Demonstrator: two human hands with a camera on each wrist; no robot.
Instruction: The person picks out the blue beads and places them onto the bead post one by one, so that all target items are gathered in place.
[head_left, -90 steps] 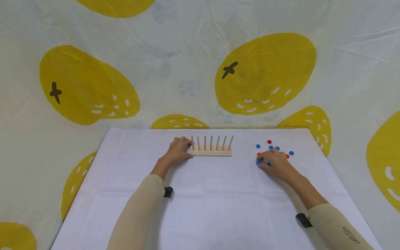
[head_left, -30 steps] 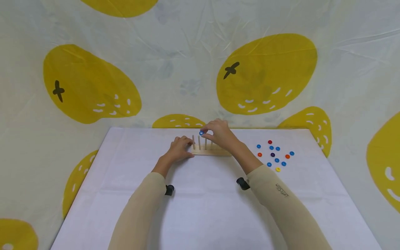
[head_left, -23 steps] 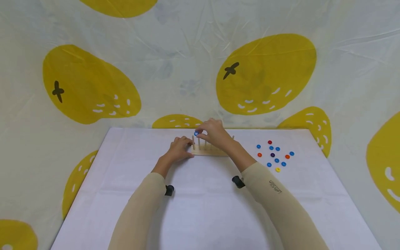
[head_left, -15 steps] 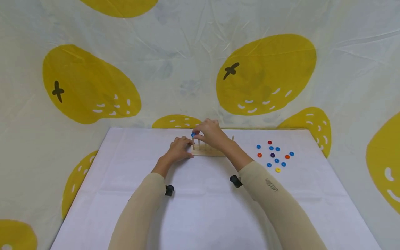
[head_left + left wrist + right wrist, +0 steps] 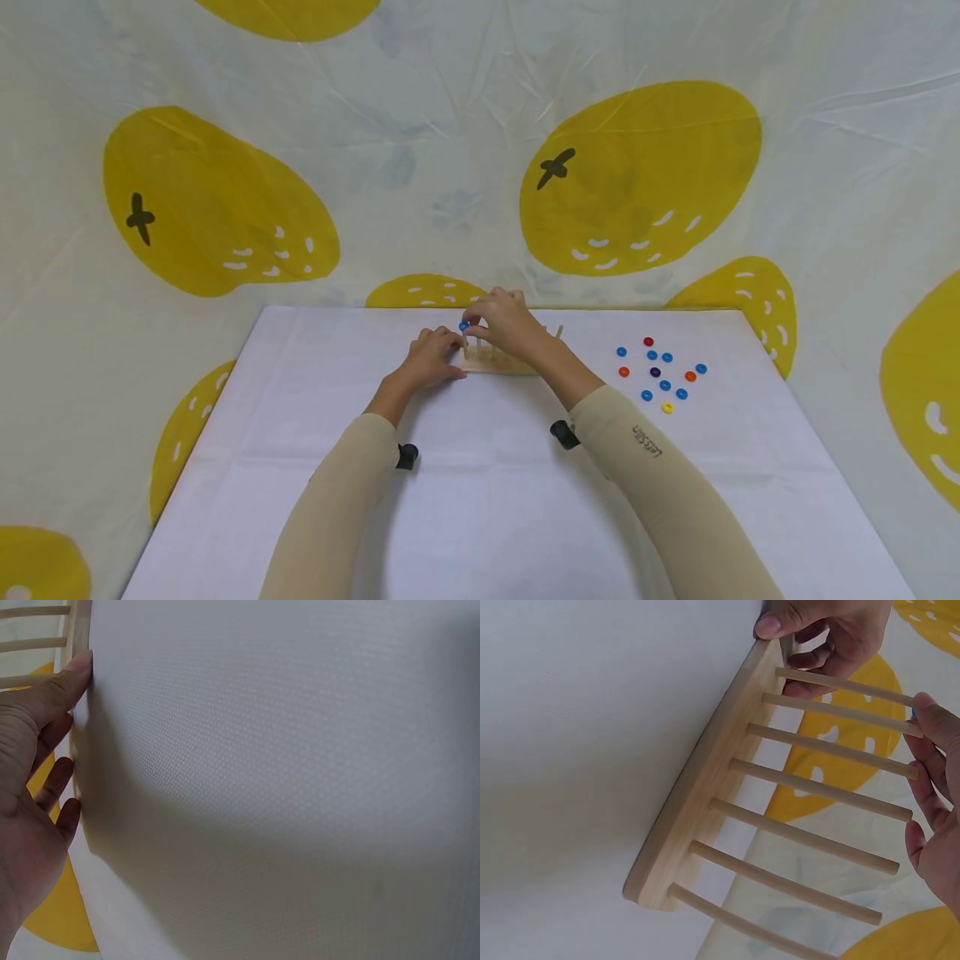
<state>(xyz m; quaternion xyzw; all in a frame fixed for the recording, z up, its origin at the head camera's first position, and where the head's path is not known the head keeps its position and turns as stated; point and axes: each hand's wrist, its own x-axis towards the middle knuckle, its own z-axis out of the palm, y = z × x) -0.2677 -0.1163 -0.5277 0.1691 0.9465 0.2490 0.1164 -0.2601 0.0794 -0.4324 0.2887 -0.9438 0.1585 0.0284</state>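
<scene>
A wooden peg rack (image 5: pixel 498 365) with a row of upright pegs stands near the table's far edge. My left hand (image 5: pixel 429 358) grips its left end; in the left wrist view the thumb (image 5: pixel 75 664) lies on the base's near edge, with fingers behind. My right hand (image 5: pixel 506 321) pinches a small blue ring (image 5: pixel 463 326) at the top of the leftmost peg. In the right wrist view only a sliver of that ring (image 5: pixel 913 713) shows by the fingertips, and the visible pegs carry no rings. Some pegs are hidden behind my right hand in the head view.
To the right lie several loose rings: blue ones (image 5: pixel 665 385), a red one (image 5: pixel 648 342), orange ones (image 5: pixel 623 372), a dark purple one (image 5: pixel 655 372) and a yellow one (image 5: pixel 668 408). White cloth (image 5: pixel 480 517) covers the table; a fruit-patterned curtain (image 5: pixel 420 208) hangs behind.
My right hand has gone from the loose rings leftward to the rack, carrying a blue ring to the leftmost peg, then slightly down. My left hand has stayed at the rack's end.
</scene>
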